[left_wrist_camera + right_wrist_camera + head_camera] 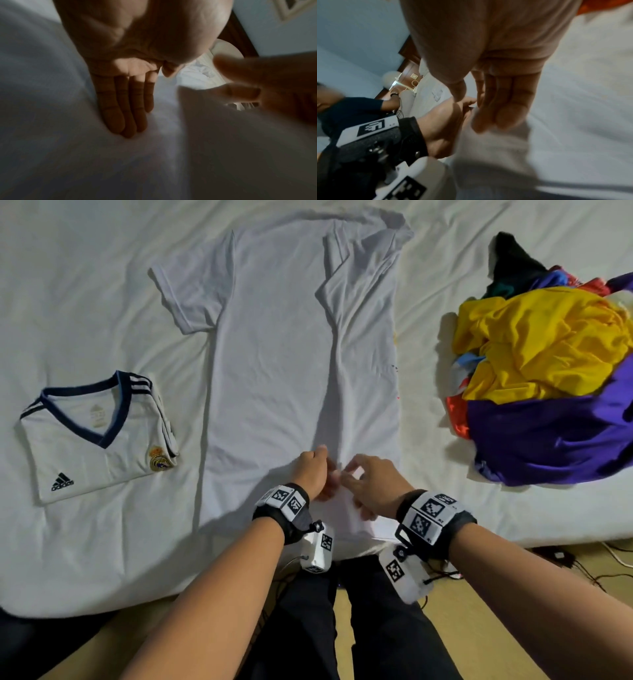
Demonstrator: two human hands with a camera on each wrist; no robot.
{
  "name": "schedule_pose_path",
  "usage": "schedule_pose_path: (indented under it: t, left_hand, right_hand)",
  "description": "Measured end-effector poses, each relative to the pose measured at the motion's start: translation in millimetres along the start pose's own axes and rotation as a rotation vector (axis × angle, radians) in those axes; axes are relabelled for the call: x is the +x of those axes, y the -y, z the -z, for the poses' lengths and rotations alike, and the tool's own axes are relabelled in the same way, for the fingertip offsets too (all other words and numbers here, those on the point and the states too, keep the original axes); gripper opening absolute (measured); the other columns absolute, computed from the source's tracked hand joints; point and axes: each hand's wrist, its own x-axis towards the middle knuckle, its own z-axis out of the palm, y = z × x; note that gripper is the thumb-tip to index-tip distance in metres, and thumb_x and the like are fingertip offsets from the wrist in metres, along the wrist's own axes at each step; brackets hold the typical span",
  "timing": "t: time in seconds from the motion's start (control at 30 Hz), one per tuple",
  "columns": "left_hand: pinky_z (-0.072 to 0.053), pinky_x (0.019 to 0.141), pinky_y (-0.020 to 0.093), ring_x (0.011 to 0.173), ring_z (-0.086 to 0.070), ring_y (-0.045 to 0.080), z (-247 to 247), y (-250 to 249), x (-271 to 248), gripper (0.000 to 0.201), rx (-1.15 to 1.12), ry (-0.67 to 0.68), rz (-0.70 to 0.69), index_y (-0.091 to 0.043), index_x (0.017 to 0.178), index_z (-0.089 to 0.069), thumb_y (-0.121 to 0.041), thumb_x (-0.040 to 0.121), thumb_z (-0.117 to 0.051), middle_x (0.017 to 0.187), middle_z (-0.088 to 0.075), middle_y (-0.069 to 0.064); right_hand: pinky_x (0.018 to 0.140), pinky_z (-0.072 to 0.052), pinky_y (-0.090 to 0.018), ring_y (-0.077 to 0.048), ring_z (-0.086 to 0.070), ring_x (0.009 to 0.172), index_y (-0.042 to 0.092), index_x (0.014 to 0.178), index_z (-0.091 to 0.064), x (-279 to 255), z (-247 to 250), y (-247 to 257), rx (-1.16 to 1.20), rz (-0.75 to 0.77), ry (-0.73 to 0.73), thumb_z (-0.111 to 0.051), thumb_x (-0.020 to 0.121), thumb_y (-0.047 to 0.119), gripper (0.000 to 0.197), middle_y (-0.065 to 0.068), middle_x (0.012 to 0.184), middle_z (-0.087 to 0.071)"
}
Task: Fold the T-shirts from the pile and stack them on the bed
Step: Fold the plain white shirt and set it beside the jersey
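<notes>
A plain white T-shirt (274,354) lies flat on the bed, collar far from me. Its right side is folded in over the middle, and its left sleeve (191,289) still spreads out. Both hands are at the near hem in the middle. My left hand (313,470) presses straight fingers (123,108) down on the cloth. My right hand (370,484) is close beside it on the folded edge, its fingers (501,105) straight and pointing down onto the fabric. Neither hand grips anything that I can see. The pile (548,354) of yellow, purple and other shirts sits at the right.
A folded white jersey (96,440) with a navy V-collar lies on the left of the bed (68,285). The bed's near edge runs just behind my wrists. Cables (582,570) lie on the floor at the right. Another person's dark sleeve (351,106) shows by the bedside.
</notes>
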Motion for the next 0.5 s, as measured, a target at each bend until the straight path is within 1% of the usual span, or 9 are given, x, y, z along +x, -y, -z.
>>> schedule_pose_path:
  t: [0.03,0.07,0.13,0.2,0.27,0.33,0.4,0.43,0.5]
  left_hand:
    - [-0.057,0.074,0.041,0.082,-0.069,0.034,-1.5,2.2,0.9,0.058,-0.014,0.001,0.015,-0.002,0.099,-0.071,-0.045,0.104,-0.033,0.092,-0.074,0.019]
    - [-0.052,0.077,0.039,0.087,-0.065,0.034,-3.1,3.7,0.3,0.064,-0.024,-0.010,0.032,0.002,0.106,-0.069,-0.049,0.104,-0.031,0.100,-0.071,0.023]
    - [-0.043,0.073,0.036,0.086,-0.062,0.038,-6.3,5.6,-0.9,0.078,-0.029,-0.014,0.045,0.011,0.115,-0.065,-0.057,0.101,-0.030,0.108,-0.065,0.033]
    - [-0.045,0.072,0.037,0.086,-0.064,0.039,-10.2,10.2,1.2,0.077,0.062,-0.033,0.017,0.005,0.103,-0.069,-0.062,0.099,-0.031,0.099,-0.068,0.030]
    - [-0.047,0.074,0.038,0.083,-0.062,0.035,-16.5,13.6,0.9,0.063,0.233,-0.075,-0.047,-0.005,0.091,-0.069,-0.055,0.102,-0.033,0.092,-0.070,0.018]
    - [-0.044,0.075,0.037,0.088,-0.061,0.035,-23.8,15.5,-2.2,0.053,0.341,-0.125,-0.125,-0.006,0.099,-0.068,-0.046,0.105,-0.033,0.100,-0.070,0.018]
    - [-0.043,0.080,0.039,0.099,-0.062,0.037,-31.9,20.5,-4.0,0.047,0.440,-0.193,-0.221,-0.004,0.110,-0.064,-0.039,0.108,-0.034,0.110,-0.068,0.019]
    - [-0.044,0.082,0.040,0.103,-0.062,0.038,-34.1,23.5,-5.1,0.044,0.490,-0.216,-0.251,-0.004,0.114,-0.061,-0.038,0.109,-0.033,0.113,-0.067,0.018]
    - [-0.042,0.077,0.039,0.102,-0.063,0.038,-33.7,29.7,-6.3,0.040,0.552,-0.252,-0.282,-0.006,0.115,-0.056,-0.037,0.110,-0.031,0.112,-0.066,0.016]
  right_hand:
    - [0.047,-0.051,-0.030,-0.023,-0.067,0.051,0.013,0.103,-0.061,3.6,-5.4,-2.9,0.053,-0.004,0.030,-0.054,0.100,0.051,0.039,-0.013,0.078,-0.072]
    - [0.053,-0.054,-0.032,-0.024,-0.068,0.056,0.011,0.102,-0.064,8.3,-7.5,-7.3,0.050,0.001,0.003,-0.051,0.101,0.052,0.042,-0.013,0.079,-0.073]
    - [0.074,-0.054,-0.037,-0.030,-0.068,0.084,0.010,0.109,-0.063,23.6,-4.8,-23.9,-0.108,0.012,-0.220,-0.053,0.102,0.039,0.032,-0.016,0.101,-0.071]
    - [0.090,-0.049,-0.047,-0.037,-0.055,0.111,0.011,0.125,-0.053,39.8,0.5,-43.5,-0.227,-0.033,-0.456,-0.054,0.098,0.026,0.031,-0.017,0.124,-0.056]
    - [0.091,-0.045,-0.053,-0.041,-0.047,0.119,0.010,0.134,-0.043,49.6,-2.7,-53.8,-0.217,-0.104,-0.594,-0.049,0.100,0.029,0.039,-0.017,0.132,-0.045]
    - [0.081,-0.044,-0.050,-0.044,-0.052,0.112,0.012,0.139,-0.035,57.5,-10.5,-54.3,-0.192,-0.113,-0.637,-0.045,0.103,0.033,0.043,-0.017,0.133,-0.042]
    - [0.067,-0.042,-0.045,-0.045,-0.061,0.091,0.014,0.142,-0.030,65.5,-18.9,-55.6,-0.191,-0.100,-0.647,-0.043,0.104,0.034,0.044,-0.015,0.130,-0.041]
    - [0.063,-0.041,-0.044,-0.046,-0.062,0.083,0.015,0.142,-0.030,67.5,-20.8,-56.2,-0.192,-0.106,-0.653,-0.043,0.105,0.033,0.044,-0.015,0.127,-0.040]
    - [0.061,-0.040,-0.044,-0.046,-0.063,0.075,0.013,0.142,-0.030,68.7,-22.0,-62.8,-0.217,-0.100,-0.660,-0.042,0.105,0.032,0.043,-0.017,0.123,-0.040]
